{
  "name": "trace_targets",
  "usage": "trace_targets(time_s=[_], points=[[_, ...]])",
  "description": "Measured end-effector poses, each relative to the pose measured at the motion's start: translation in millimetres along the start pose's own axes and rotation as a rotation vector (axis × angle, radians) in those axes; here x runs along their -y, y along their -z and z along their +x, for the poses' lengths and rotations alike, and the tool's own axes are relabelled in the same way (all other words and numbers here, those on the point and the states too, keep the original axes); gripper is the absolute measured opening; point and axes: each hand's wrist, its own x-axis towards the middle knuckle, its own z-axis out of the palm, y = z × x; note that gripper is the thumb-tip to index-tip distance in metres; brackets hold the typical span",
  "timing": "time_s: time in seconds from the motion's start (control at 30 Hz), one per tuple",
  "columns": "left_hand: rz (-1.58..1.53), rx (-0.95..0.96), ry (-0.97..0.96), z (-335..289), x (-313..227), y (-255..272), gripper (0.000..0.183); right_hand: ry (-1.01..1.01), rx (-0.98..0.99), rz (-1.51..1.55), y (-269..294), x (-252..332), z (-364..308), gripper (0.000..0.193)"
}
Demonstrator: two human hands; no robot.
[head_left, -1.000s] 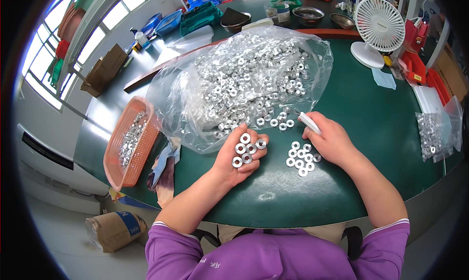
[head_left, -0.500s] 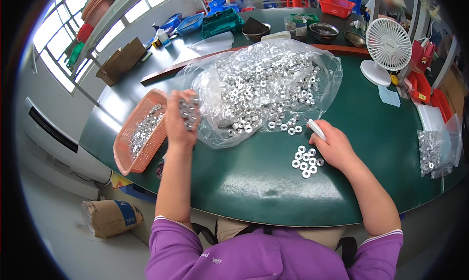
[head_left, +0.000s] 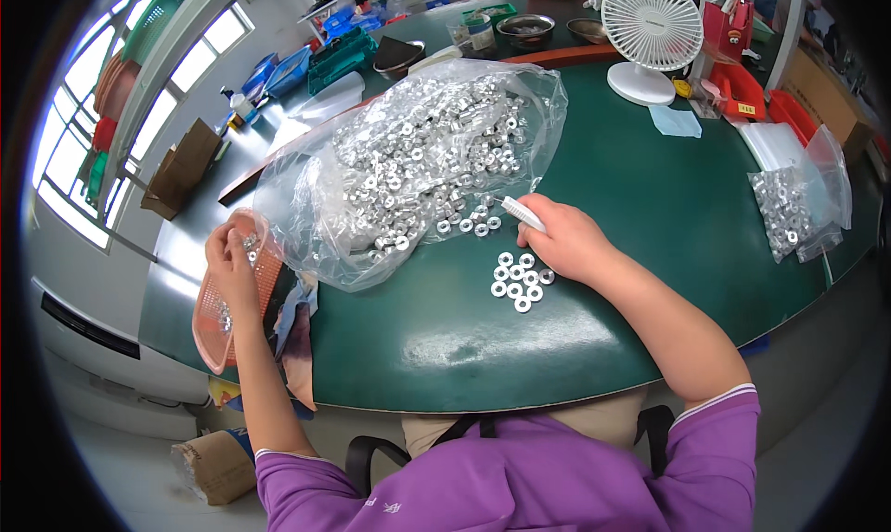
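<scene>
My left hand [head_left: 234, 270] is over the pink plastic basket [head_left: 209, 332], fingers curled around several small metal rings [head_left: 251, 244]; the basket's rim and my fingers partly hide them. More metal pieces lie in the basket. My right hand [head_left: 571, 238] is closed around a white, ribbed pen-like tool [head_left: 525, 214], its thin tip pointing at loose rings [head_left: 467, 225] by the bag's mouth. Just below that hand, a group of silver rings [head_left: 516, 291] lies flat on the green table. A large clear plastic bag [head_left: 306, 193] full of such rings spreads across the table's middle.
A white fan [head_left: 652, 31] stands at the far right. Small bags of metal parts [head_left: 784, 207] lie along the right edge. Metal bowls [head_left: 526, 29] and a green crate [head_left: 342, 60] sit at the back. Cloths [head_left: 299, 328] hang beside the basket.
My left hand has moved left and down with the rings, from beside the bag to over the basket. My right hand still holds the white tool near the loose rings. The view has shifted.
</scene>
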Motion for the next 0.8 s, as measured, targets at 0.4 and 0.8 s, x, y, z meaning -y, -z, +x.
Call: trace_targets(time_s=[0.4,0.8], points=[[-0.433,0.958,-0.692,-91,-192,-92,0.032,0.061,-0.014,-0.008,-3,-3,-1,0.023],[-0.624,0.867,0.03,-106,-167,-82,0.024,0.168,-0.157,-0.092,3,6,-4,0.023]])
